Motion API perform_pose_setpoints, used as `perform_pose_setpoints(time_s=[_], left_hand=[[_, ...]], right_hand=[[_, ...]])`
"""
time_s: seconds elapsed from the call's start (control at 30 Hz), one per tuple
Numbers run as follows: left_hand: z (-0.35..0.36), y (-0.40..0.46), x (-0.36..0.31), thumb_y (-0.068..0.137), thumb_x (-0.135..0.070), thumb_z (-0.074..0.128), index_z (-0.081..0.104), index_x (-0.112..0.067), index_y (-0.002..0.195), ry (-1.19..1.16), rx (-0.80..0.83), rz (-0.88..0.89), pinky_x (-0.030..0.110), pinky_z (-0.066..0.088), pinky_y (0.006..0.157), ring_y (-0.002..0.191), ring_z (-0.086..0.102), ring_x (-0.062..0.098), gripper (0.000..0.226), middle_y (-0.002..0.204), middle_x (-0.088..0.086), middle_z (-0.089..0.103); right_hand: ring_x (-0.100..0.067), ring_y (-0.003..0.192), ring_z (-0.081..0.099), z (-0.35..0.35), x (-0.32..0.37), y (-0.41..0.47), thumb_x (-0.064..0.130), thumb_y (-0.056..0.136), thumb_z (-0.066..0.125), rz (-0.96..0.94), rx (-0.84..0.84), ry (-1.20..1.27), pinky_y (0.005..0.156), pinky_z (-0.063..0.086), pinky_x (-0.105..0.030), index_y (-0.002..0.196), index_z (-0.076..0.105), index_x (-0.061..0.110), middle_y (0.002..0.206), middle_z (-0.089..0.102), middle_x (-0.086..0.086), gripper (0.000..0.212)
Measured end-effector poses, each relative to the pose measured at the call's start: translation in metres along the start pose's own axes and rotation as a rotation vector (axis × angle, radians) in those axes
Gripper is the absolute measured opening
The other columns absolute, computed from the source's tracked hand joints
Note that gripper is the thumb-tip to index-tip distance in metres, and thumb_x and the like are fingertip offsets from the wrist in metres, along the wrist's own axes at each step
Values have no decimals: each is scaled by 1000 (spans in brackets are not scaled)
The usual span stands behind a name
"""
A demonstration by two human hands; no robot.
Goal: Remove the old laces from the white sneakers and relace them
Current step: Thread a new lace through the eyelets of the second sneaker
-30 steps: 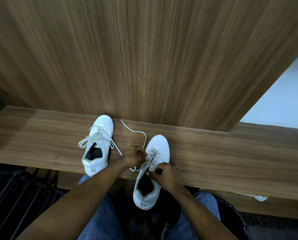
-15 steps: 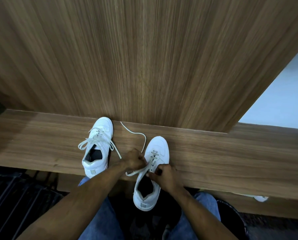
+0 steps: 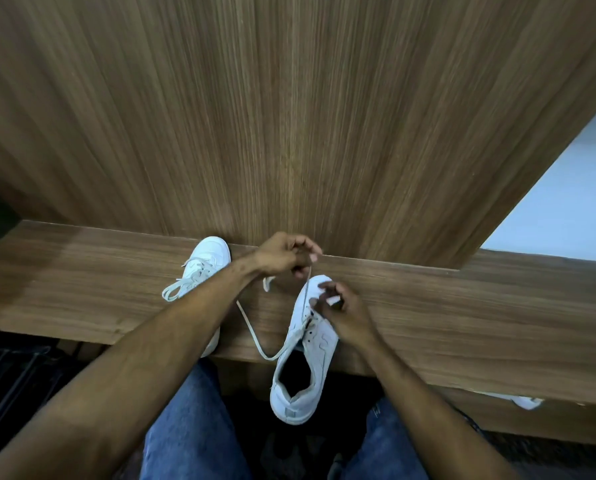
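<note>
Left hand pinches the lace taut above the table; right hand, fingers curled, grips the sneaker.

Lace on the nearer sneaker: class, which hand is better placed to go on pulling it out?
Left. The left hand already pinches the lace, raised above the sneaker. The right hand rests on the eyelets, steadying the shoe.
</note>
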State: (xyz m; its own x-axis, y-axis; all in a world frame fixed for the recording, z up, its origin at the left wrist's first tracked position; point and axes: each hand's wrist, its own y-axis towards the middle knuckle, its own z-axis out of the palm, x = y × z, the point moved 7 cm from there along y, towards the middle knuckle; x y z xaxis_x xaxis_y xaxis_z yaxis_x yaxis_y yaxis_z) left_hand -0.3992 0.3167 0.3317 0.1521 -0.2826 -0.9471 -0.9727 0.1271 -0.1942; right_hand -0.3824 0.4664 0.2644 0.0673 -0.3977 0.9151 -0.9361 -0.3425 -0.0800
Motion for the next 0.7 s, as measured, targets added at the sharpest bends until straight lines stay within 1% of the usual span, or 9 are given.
perform_pose_setpoints(time_s=[0.1,0.17,0.23,0.33,0.43,0.5,0.6,0.67,0.7], left_hand=[[5,4,-35,91,2,58,60,5,112,58,62,119,16,50,55,56,60,5,21,72,10,62],[5,6,-40,91,0,60,63,5,110,154,46,133,16,47,53,53,59,3,20,69,4,64],[-2,8,-29,90,-6,64,69,0,105,300,0,120,17,45,53,55,56,1,17,69,-3,65],[-23,4,11,88,-14,68,75,-7,95,510,-86,16,10,45,58,55,55,-6,12,76,-4,67],[-46,-6,52,87,-15,68,70,2,80,640,-158,-104,18,49,64,56,52,3,18,64,-4,60],[-58,-17,69,87,-13,67,70,-3,78,654,-195,-182,15,46,62,62,60,6,14,65,-5,65],[-78,-26,86,86,-17,66,74,-14,84,652,-265,-268,17,42,74,83,62,9,8,75,-12,66],[-91,-31,92,84,-21,70,71,-17,77,553,-378,-319,20,41,74,77,58,9,8,71,-10,63],[-98,-32,97,81,-22,75,68,-18,70,411,-448,-341,22,41,71,70,56,11,14,67,-6,62]], right_hand=[[0,62,56,-10,47,16,14,86,71,-95,6,107,62,48,-27,84,66,20,70,66,15,8],[-4,57,51,-16,53,25,11,88,66,-73,-27,96,59,43,-28,69,64,19,57,59,14,21],[-11,56,49,-29,43,29,15,88,65,-30,-125,76,59,42,-32,63,64,11,54,54,5,26],[-12,50,49,-53,0,23,20,86,70,201,-299,208,53,45,-30,63,66,15,53,55,2,24],[-9,41,39,-68,-54,1,15,85,70,490,-389,392,41,38,-20,69,62,13,55,50,-2,18],[-9,39,36,-70,-78,-10,14,87,65,612,-361,438,40,36,-17,73,60,15,57,49,-2,16],[-6,34,35,-65,-97,-18,9,90,58,700,-314,495,38,33,-13,75,60,15,58,50,-1,16],[-4,29,35,-60,-103,-19,6,91,57,724,-313,532,36,32,-11,72,59,13,56,52,-1,19],[-3,28,36,-58,-105,-20,5,91,57,733,-314,551,35,33,-11,72,59,11,54,54,-1,20]])
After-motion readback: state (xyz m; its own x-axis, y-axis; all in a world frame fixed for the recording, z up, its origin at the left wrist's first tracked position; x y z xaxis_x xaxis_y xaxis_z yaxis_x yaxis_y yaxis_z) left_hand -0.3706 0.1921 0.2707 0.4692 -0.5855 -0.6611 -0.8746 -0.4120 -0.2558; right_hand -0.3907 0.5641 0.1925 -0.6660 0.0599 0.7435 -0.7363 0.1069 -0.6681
